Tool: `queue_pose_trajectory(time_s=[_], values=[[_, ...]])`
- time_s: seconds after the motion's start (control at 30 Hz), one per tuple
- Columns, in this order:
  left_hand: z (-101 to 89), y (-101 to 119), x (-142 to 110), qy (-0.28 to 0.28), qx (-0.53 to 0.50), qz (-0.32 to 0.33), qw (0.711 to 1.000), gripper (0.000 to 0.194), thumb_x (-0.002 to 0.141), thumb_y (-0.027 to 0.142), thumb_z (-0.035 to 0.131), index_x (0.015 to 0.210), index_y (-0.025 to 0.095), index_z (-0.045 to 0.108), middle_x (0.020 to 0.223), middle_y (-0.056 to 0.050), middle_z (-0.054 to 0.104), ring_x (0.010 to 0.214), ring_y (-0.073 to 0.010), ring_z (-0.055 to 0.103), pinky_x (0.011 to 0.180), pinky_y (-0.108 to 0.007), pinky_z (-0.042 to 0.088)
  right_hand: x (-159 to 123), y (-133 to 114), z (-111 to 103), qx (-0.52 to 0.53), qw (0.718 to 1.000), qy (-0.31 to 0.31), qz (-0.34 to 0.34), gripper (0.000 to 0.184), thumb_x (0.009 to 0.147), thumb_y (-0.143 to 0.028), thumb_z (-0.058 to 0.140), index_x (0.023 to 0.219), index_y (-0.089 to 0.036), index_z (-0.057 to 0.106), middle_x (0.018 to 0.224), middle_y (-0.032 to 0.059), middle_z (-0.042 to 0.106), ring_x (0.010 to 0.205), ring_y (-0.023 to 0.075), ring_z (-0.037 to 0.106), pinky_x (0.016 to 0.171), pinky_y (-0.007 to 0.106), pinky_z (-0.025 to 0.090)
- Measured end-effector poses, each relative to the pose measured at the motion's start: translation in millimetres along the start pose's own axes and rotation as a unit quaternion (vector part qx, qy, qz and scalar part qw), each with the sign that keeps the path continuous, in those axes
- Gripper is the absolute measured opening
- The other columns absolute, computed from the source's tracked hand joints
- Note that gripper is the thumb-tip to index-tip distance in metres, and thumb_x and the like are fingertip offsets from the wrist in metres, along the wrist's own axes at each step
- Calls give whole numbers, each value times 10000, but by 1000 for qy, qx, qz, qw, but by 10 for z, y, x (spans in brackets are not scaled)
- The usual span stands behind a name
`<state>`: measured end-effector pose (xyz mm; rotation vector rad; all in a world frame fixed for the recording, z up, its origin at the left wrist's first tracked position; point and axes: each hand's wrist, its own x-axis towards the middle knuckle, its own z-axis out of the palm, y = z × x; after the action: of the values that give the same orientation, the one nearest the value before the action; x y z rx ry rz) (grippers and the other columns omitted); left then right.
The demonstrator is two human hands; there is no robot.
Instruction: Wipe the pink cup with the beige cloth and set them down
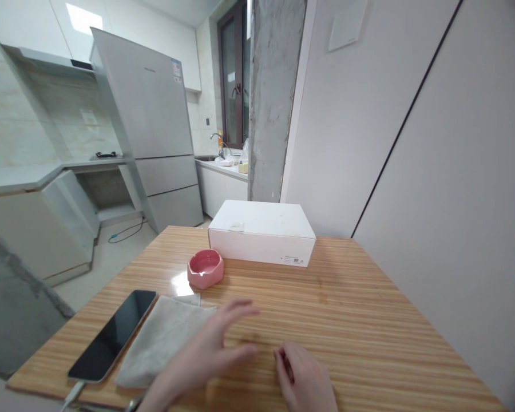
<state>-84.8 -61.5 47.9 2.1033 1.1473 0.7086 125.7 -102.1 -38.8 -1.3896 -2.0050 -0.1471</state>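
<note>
My left hand (206,349) is spread with its fingers apart, just past the edge of a folded grey cloth (163,343). It holds nothing. My right hand (302,377) lies curled on the wooden table (360,326) at the lower middle, with a small dark red patch at its fingers, too small to identify. Left of the cloth lies a black smartphone (111,335), screen up. A pink ceramic bowl (205,269) stands ahead of my hands, in front of a closed white cardboard box (261,233).
A cable (74,395) runs from the phone's lower end over the table's near edge. Behind the table stand a concrete column (272,97), a silver refrigerator (148,126) and a kitchen counter with a sink tap (218,144). A pale wall (438,194) runs along the right.
</note>
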Motion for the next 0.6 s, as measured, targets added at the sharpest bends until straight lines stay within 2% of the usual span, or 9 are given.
queue_pose_trajectory(time_s=[0.07, 0.1, 0.13, 0.17, 0.2, 0.27, 0.33, 0.47, 0.6], values=[[-318, -264, 216, 152, 8, -15, 988, 539, 820, 396, 594, 1322, 256, 455, 1414, -84, 434, 1334, -234, 373, 1099, -394, 306, -1, 3, 0, 2, 1000, 7, 1, 414, 1001, -357, 247, 699, -237, 504, 596, -7, 606, 522, 135, 619, 484, 227, 400], [-436, -432, 335, 241, 38, -47, 969, 636, 778, 427, 631, 1339, 207, 427, 1412, -122, 421, 1344, -270, 352, 1102, -430, 293, 0, 3, -1, 4, 1000, 8, 2, 415, 1001, -358, 247, 701, -236, 506, 600, -7, 608, 525, 135, 620, 488, 226, 403], [-520, -607, 448, 293, 83, -87, 949, 786, 702, 458, 693, 1365, 167, 385, 1431, -156, 383, 1367, -313, 299, 1110, -466, 264, 1, 2, -3, 6, 1000, 7, 3, 417, 1002, -359, 247, 701, -236, 507, 604, -6, 610, 528, 134, 621, 493, 224, 406], [-573, -775, 545, 310, 123, -116, 935, 881, 656, 468, 718, 1380, 125, 352, 1451, -191, 341, 1390, -351, 233, 1118, -494, 227, 3, 0, -7, 8, 1000, 7, 3, 420, 1002, -362, 246, 699, -235, 508, 605, -6, 611, 529, 132, 622, 494, 222, 407], [-598, -923, 619, 308, 147, -137, 930, 929, 632, 475, 727, 1383, 94, 337, 1449, -215, 334, 1391, -373, 214, 1118, -504, 216, 6, -3, -13, 10, 1000, 7, 4, 424, 1002, -364, 245, 697, -234, 508, 603, -6, 611, 528, 131, 621, 492, 221, 407], [-592, -1129, 698, 284, 151, -155, 934, 958, 601, 473, 738, 1379, 85, 335, 1407, -212, 395, 1350, -368, 308, 1094, -474, 272, 13, -10, -25, 12, 1000, 11, 4, 430, 1002, -371, 245, 687, -234, 504, 591, -8, 607, 514, 128, 614, 483, 219, 402], [-558, -1198, 707, 273, 129, -165, 939, 924, 593, 459, 739, 1356, 94, 366, 1336, -195, 479, 1263, -346, 436, 1047, -446, 346, 20, -17, -35, 14, 1000, 16, 3, 435, 1002, -376, 245, 678, -233, 499, 579, -9, 601, 500, 127, 606, 473, 218, 393], [-505, -996, 711, 285, 106, -162, 939, 831, 582, 415, 752, 1294, 124, 441, 1230, -164, 579, 1135, -324, 553, 970, -437, 424, 26, -19, -40, 18, 1000, 20, 2, 438, 1001, -378, 244, 674, -232, 496, 573, -6, 599, 493, 125, 599, 467, 215, 386], [-358, -598, 860, 245, -21, -67, 967, 706, 608, 325, 756, 1250, 201, 488, 1139, -61, 652, 1037, -233, 625, 905, -349, 489, 22, -9, -38, 17, 1000, 17, 6, 430, 998, -383, 254, 672, -233, 492, 576, -9, 594, 488, 123, 590, 464, 215, 381]])
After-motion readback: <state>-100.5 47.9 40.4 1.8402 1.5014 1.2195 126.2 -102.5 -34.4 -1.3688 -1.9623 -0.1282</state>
